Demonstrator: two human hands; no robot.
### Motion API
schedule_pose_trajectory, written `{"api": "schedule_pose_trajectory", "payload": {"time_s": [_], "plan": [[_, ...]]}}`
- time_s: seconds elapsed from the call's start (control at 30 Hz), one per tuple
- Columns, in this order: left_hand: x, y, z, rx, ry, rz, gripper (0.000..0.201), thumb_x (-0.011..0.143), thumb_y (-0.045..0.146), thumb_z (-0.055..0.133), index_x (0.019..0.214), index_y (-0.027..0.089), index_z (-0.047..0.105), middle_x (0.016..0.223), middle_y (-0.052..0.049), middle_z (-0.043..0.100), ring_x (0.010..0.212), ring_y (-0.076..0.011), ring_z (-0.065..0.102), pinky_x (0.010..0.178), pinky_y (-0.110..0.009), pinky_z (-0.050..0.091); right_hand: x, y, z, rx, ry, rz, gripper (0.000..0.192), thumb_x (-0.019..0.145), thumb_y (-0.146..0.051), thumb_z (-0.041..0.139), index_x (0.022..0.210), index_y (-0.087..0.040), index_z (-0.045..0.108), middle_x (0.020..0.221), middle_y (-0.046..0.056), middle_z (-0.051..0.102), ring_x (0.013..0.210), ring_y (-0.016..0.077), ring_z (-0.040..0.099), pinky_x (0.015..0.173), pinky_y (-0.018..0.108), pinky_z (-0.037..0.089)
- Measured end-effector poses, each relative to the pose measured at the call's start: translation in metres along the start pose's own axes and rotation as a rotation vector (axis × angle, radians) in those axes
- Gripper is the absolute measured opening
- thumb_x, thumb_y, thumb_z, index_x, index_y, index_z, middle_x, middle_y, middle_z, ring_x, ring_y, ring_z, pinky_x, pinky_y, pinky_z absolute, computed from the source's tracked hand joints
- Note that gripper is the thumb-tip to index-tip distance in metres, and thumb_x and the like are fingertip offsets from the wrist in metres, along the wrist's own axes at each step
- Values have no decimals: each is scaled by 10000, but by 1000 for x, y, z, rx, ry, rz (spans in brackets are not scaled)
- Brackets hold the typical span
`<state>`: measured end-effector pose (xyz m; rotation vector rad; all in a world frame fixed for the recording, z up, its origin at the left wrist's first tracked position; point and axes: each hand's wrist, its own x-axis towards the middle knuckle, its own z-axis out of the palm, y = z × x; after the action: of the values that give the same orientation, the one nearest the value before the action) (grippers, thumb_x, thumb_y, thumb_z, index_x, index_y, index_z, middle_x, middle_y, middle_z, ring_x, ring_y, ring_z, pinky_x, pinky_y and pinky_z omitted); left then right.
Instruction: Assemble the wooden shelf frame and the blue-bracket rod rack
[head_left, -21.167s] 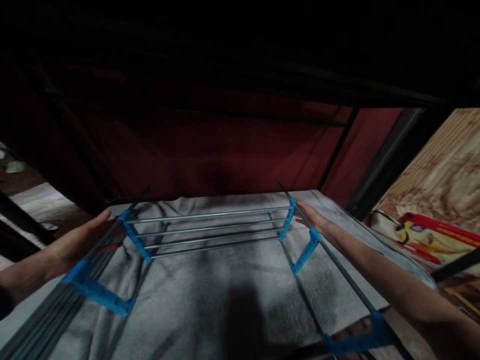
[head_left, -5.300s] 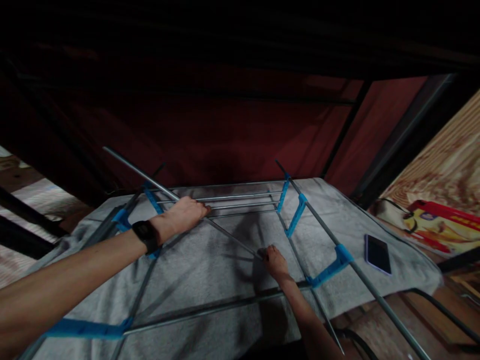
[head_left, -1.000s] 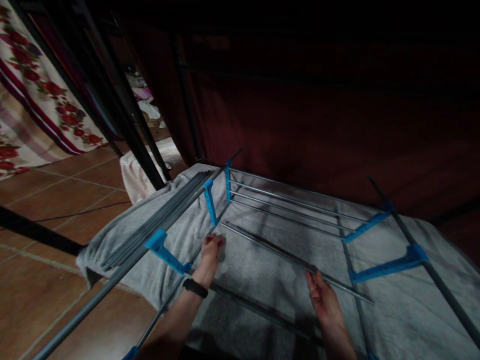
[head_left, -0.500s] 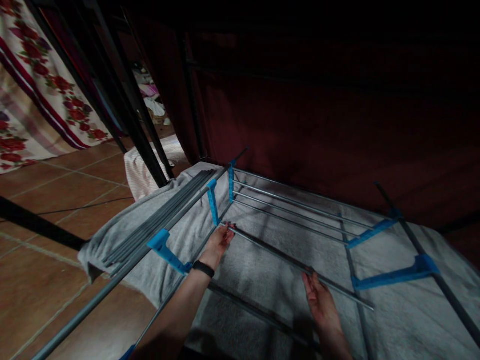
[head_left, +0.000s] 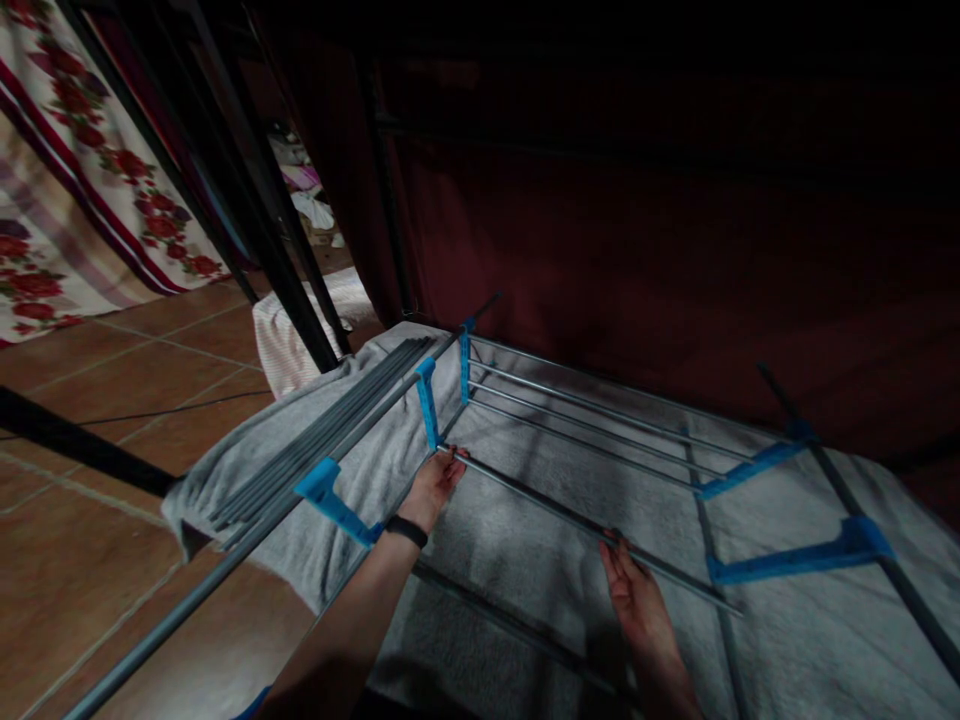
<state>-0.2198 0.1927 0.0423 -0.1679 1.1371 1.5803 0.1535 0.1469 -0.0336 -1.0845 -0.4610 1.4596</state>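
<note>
A loose grey metal rod (head_left: 555, 508) lies slanted across a half-built rack of metal rods and blue plastic brackets on a grey towel (head_left: 525, 600). My left hand (head_left: 433, 486), with a black band on its wrist, pinches the rod's left end just below a blue bracket (head_left: 427, 400). My right hand (head_left: 637, 600) has its fingers under the rod further right, palm up. Several rods (head_left: 585, 415) are fitted between the far brackets. Two blue brackets (head_left: 795, 560) stand on the right rail.
A bundle of spare grey rods (head_left: 322, 435) lies on the towel's left edge beside a long rail with a blue bracket (head_left: 330, 495). Dark red fabric hangs behind. Brown floor tiles (head_left: 112, 400), black frame legs and a flowered cloth (head_left: 67, 200) are at left.
In the last second my left hand moved up the rod and lifted its left end toward the blue bracket. My right hand stayed under the rod. The view shifted slightly.
</note>
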Motion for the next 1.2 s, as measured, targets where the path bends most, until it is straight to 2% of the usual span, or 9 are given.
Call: {"api": "schedule_pose_trajectory", "payload": {"time_s": [0.1, 0.37, 0.6, 0.83, 1.2], "plan": [[2, 2, 0, -5, 8, -16, 169, 917, 45, 519, 818, 156, 600, 748, -48, 683, 670, -127, 681, 648, -223, 572, 0, -1, 2, 39, 32, 29, 258, 635, -351, 891, 834, -241, 769, 1002, 12, 761, 1076, 183, 689, 954, 284, 585], [4, 2, -2, -5, 7, 1, 179, 921, 32, 497, 842, 150, 605, 753, -55, 698, 679, -140, 705, 671, -249, 587, 2, -4, 4, 121, 2, 59, 204, 648, -231, 876, 820, -272, 774, 974, -13, 775, 1001, 152, 714, 937, 278, 594], [4, 3, -3, -10, 6, -12, 159, 927, 57, 505, 846, 139, 614, 767, -78, 708, 683, -156, 716, 661, -254, 596, -1, -6, 4, 140, -19, 70, 220, 640, -188, 871, 824, -259, 773, 1017, -4, 773, 1034, 144, 713, 949, 262, 586], [5, 2, -2, -36, 2, -23, 139, 903, 41, 531, 875, 148, 616, 726, -51, 691, 643, -153, 707, 609, -249, 606, -2, -10, 5, 133, -46, 81, 228, 666, -177, 850, 848, -284, 765, 1013, -11, 772, 1074, 148, 701, 969, 277, 582], [5, 2, 4, -28, 67, 12, 163, 903, 26, 520, 811, 153, 565, 722, -45, 673, 630, -142, 688, 661, -249, 595, 6, -16, 11, 41, -50, -7, 170, 695, -285, 823, 847, -308, 749, 1067, -7, 760, 1129, 195, 677, 1082, 409, 522]]}}
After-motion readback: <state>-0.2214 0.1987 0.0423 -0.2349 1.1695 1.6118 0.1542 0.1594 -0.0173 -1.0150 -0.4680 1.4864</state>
